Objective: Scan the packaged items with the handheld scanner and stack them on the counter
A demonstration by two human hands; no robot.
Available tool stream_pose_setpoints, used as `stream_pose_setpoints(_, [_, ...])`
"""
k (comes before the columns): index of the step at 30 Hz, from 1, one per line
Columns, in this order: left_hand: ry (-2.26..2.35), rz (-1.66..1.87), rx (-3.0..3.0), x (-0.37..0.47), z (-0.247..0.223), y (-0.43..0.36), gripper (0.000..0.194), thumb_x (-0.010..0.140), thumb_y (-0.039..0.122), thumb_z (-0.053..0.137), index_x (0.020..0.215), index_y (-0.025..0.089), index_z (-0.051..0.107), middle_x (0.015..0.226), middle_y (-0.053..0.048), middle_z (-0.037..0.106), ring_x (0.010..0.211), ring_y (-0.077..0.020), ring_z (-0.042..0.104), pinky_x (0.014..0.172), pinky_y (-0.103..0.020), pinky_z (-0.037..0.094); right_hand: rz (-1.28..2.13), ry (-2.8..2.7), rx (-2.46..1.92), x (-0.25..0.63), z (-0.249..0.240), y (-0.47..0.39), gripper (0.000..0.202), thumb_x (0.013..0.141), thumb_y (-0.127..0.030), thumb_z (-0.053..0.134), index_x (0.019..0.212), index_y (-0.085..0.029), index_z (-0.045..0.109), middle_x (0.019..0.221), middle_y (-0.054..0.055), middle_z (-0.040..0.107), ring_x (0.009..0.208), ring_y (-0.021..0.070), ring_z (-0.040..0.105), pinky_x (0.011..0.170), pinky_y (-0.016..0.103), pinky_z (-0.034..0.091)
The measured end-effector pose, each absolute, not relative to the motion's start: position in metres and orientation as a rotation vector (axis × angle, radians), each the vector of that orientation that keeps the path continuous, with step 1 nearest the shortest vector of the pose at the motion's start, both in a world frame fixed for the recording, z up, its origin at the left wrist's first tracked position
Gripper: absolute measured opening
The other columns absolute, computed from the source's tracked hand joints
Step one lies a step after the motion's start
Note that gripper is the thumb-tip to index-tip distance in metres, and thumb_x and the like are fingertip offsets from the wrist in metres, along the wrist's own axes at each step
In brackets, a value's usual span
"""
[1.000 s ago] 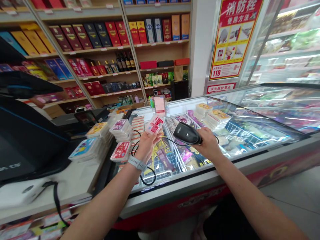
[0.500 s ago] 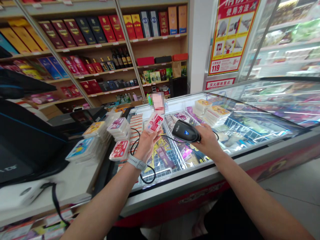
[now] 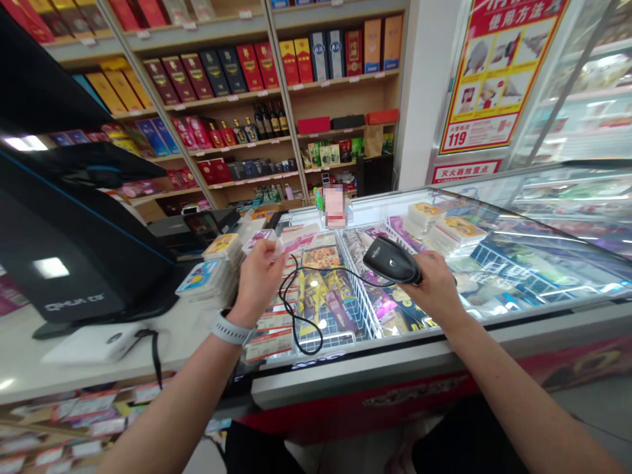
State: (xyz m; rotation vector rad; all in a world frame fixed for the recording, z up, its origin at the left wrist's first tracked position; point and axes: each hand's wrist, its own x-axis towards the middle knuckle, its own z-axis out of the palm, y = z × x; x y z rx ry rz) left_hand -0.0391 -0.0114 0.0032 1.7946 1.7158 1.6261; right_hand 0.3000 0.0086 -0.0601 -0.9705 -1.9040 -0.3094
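Low over a purple-labelled pack (image 3: 259,238) on the counter stacks, my left hand (image 3: 261,280) has its fingers pinched together; what they hold is hidden and blurred. A blurred pink-and-white item (image 3: 302,238) shows just right of these fingers; whether it touches them is unclear. My right hand (image 3: 437,286) grips a black handheld scanner (image 3: 390,258) by its handle, above the glass-topped freezer (image 3: 395,342). The scanner's head points left, and its black cable (image 3: 291,309) loops over the glass between my hands.
Flat packs with yellow (image 3: 220,245) and blue (image 3: 198,276) labels are stacked left of my left hand. A black till machine (image 3: 89,263) and a white device (image 3: 99,342) stand on the left counter. More stacked packs (image 3: 457,234) lie on the freezer, beyond the scanner. Shelves fill the back.
My left hand has moved left and down to the stacks; the red-and-white pack is no longer seen upright in it. The view has turned left. The scanner remains in my right hand.
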Motion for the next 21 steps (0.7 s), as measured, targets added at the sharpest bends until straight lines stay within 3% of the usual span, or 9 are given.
stream_pose_setpoints(3, [2.167,1.429,2.209,-0.081,0.005,-0.037,0.024,0.085,0.029,0.054,0.106,0.021,0.060,0.105,-0.005,0.069,0.090,-0.0208,0.066,0.084,-0.034,0.051,-0.331,-1.894,-0.970,0.300,-0.059,0.008,0.017,0.081,-0.035,0.062,0.089,-0.021,0.057,0.078,0.003,0.064,0.077,0.0226,0.060,0.091,0.042,0.040])
stream_pose_setpoints(7, [2.316,1.096,2.609,-0.115,-0.015,-0.060,0.025,0.089,0.023,0.045,0.106,0.020,0.063,0.114,-0.010,0.068,0.110,-0.0253,0.061,0.096,-0.039,0.046,-0.346,-1.874,-0.964,0.301,-0.058,0.008,0.018,0.082,-0.038,0.060,0.089,-0.022,0.056,0.077,0.003,0.064,0.075,0.0228,0.060,0.089,0.042,0.041])
stream_pose_setpoints(15, [2.411,0.588,2.809,-0.111,-0.034,-0.070,0.025,0.090,0.022,0.041,0.095,0.020,0.065,0.100,-0.010,0.070,0.100,-0.0278,0.061,0.091,-0.045,0.045,-0.388,-1.883,-0.966,0.300,-0.059,0.008,0.017,0.083,-0.035,0.060,0.092,-0.020,0.057,0.078,0.005,0.065,0.076,0.0232,0.061,0.088,0.043,0.041])
stream_pose_setpoints(21, [2.426,0.352,2.775,-0.102,-0.027,-0.079,0.037,0.086,0.010,0.033,0.098,0.020,0.066,0.099,-0.010,0.070,0.099,-0.0283,0.062,0.107,-0.060,0.027,-0.387,-1.809,-0.968,0.300,-0.056,0.006,0.016,0.083,-0.035,0.060,0.087,-0.021,0.056,0.077,0.004,0.064,0.075,0.0232,0.059,0.088,0.043,0.042])
